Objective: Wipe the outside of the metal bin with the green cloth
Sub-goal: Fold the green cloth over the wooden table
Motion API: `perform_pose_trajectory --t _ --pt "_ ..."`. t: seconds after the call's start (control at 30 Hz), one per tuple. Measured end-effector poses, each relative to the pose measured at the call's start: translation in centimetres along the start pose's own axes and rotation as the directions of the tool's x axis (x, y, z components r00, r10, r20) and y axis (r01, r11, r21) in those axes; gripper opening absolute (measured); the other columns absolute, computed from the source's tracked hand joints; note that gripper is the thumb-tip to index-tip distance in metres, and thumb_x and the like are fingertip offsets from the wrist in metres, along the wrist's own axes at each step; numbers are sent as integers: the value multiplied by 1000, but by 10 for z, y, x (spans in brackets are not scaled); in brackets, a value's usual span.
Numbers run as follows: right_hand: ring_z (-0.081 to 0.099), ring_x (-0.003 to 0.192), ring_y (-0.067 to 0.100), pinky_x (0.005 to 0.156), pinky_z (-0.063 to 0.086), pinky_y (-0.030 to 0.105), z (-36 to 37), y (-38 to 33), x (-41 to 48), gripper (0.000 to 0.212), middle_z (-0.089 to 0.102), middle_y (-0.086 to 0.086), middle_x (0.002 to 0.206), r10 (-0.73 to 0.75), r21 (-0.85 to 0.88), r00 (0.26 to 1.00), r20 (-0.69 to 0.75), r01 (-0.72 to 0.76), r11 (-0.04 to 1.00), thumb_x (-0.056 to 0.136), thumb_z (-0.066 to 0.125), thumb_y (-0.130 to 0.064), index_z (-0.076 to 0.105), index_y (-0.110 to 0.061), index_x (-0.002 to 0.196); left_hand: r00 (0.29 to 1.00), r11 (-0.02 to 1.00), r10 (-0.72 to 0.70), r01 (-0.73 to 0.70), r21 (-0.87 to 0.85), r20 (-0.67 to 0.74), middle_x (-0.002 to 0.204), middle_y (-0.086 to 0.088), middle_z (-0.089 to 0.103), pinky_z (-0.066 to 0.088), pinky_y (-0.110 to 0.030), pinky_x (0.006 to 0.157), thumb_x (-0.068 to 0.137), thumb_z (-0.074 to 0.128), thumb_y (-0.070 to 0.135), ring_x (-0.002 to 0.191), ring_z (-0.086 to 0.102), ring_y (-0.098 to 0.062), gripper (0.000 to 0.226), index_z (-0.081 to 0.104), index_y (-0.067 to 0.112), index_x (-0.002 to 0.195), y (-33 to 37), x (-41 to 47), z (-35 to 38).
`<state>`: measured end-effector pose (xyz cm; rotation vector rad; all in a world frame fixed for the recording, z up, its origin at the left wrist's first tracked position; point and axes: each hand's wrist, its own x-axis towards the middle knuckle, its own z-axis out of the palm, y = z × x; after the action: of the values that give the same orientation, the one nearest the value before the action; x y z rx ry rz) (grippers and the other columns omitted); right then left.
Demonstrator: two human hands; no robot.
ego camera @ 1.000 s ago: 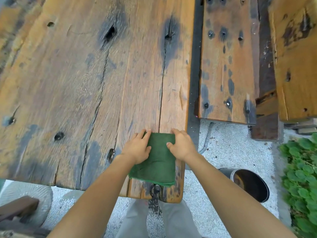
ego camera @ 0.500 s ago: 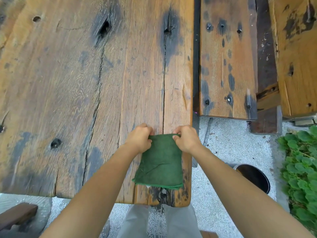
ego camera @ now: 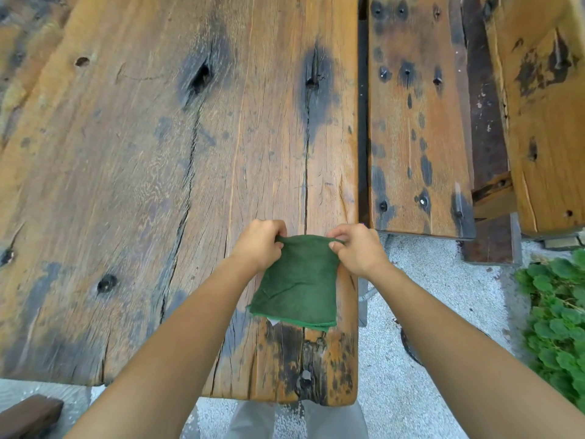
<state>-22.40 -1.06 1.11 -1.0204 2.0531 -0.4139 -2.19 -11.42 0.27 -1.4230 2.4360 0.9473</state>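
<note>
**Lifting the cloth before the bin**

While both hands pinch the green cloth's [ego camera: 297, 280] far edge, left hand [ego camera: 258, 245] and right hand [ego camera: 359, 248], its near end rests on the worktop [ego camera: 126, 185]. Keep both pinches firm; the bin [ego camera: 408, 346] sits low right, mostly hidden.

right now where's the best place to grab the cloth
By its far edge, from above, as both hands do: left hand and right hand pinch the two far corners of the cloth. It lies folded flat on the table, so the raised edge gives purchase.
</note>
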Motion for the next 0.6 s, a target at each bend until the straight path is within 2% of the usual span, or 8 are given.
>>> perform_pose_trajectory --t 0.13,0.33,0.53,0.6 --pt "68 106 10 99 43 16 3 1 -15 21 76 -2 107 -26 17 1000 9 26 1000 90 70 -14 77 -23 108 1000 999 31 -31 26 -3 102 -10 72 57 -41 82 92 64 7 98 64 -31 16 69 13 107 2 -15 1" --pt "68 98 8 99 50 24 13 0 -43 19 77 -7 99 -57 30 997 49 56 998 86 71 -15 79 -25 100 998 994 56 -60 92 37 104 -5 72 56 -40 82 92 62 7 98 65 -28 21 68 16 110 -3 -48 8" --pt "65 101 13 97 51 27 18 7 -71 23 74 0 109 -98 -128 980 175 122 984 84 69 -17 78 -25 103 993 988 72 -84 130 96 112 -2 71 56 -39 87 94 63 10 103 66 -25 21 68 18 113 -14 -75 20" --pt "65 101 12 93 49 22 22 12 -79 25 73 1 111 -127 -185 964 233 172 968 86 69 -16 76 -22 109 990 983 91 -107 147 111 112 1 71 56 -38 88 93 64 11 103 66 -23 20 69 19 111 -18 -83 27"
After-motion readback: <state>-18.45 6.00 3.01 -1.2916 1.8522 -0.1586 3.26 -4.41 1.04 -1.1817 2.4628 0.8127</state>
